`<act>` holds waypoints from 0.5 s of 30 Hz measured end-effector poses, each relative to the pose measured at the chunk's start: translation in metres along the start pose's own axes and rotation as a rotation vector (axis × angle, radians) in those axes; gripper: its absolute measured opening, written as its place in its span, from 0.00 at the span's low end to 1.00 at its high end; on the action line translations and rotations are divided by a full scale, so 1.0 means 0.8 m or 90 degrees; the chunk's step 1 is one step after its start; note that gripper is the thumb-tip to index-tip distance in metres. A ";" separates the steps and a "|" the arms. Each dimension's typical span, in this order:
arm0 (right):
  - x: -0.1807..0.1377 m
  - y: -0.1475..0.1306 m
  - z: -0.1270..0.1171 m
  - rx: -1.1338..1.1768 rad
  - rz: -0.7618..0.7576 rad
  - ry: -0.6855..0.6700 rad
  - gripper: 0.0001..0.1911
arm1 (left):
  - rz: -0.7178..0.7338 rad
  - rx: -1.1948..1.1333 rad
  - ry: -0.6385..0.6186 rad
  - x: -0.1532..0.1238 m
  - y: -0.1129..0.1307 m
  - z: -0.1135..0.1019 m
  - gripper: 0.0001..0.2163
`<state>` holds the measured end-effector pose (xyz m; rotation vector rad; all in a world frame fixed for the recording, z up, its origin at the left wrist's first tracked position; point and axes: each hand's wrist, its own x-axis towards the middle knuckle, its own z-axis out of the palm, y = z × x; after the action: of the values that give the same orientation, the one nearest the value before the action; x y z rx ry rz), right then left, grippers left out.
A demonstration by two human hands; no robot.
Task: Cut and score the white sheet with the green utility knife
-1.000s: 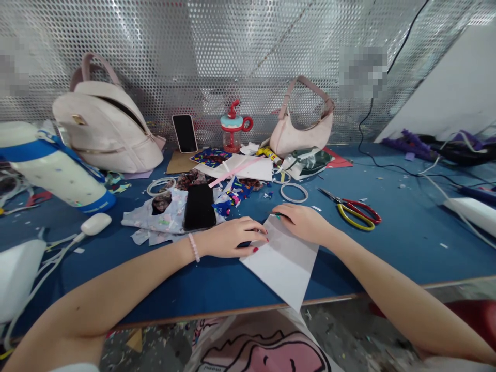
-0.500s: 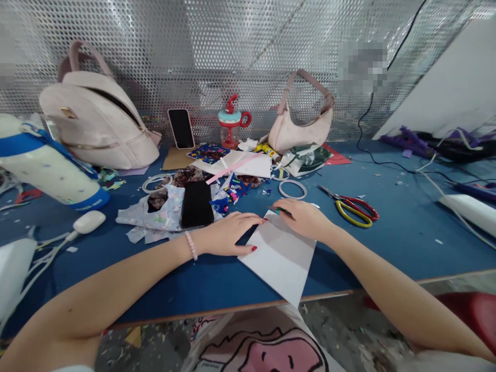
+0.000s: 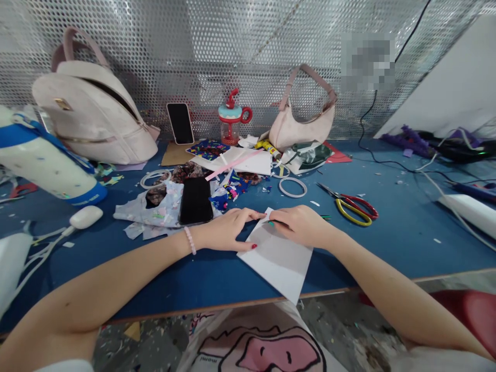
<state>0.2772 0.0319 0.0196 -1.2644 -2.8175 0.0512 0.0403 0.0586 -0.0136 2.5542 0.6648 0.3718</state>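
A plain white sheet of paper (image 3: pixel 279 258) lies slanted on the blue table (image 3: pixel 387 243), its near corner at the front edge, the left hand (image 3: pixel 228 230) pressing it with fingers flat and together, the right hand (image 3: pixel 300 225) with fingers clamped on a thin green pen (image 3: pixel 271 223).

Nothing here can be read with certainty. The only lettering is one short dark word on the pink cartoon print (image 3: pixel 256 351) at the bottom edge, below the desk (image 3: pixel 406 227). It sits at the print's lower left, upside down to the camera and too small to make out. The yellow glue stick (image 3: pixel 267 149) by the small handbag (image 3: pixel 300 129) has a label too small to read. The blue and white bottle (image 3: pixel 46 165) shows only tiny specks. A patch on the metal wall (image 3: pixel 367 59) is blurred.
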 end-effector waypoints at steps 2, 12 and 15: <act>0.002 -0.006 0.003 -0.033 0.018 -0.002 0.13 | 0.004 0.006 0.001 0.000 0.000 -0.001 0.31; 0.007 -0.027 0.010 -0.124 0.071 -0.031 0.12 | 0.022 0.050 0.000 -0.001 0.005 -0.003 0.28; 0.008 -0.030 0.008 -0.130 0.079 -0.049 0.13 | 0.023 0.054 0.004 -0.001 0.005 -0.002 0.27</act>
<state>0.2547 0.0208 0.0149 -1.5086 -2.8653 -0.1915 0.0404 0.0560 -0.0102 2.6496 0.6499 0.3723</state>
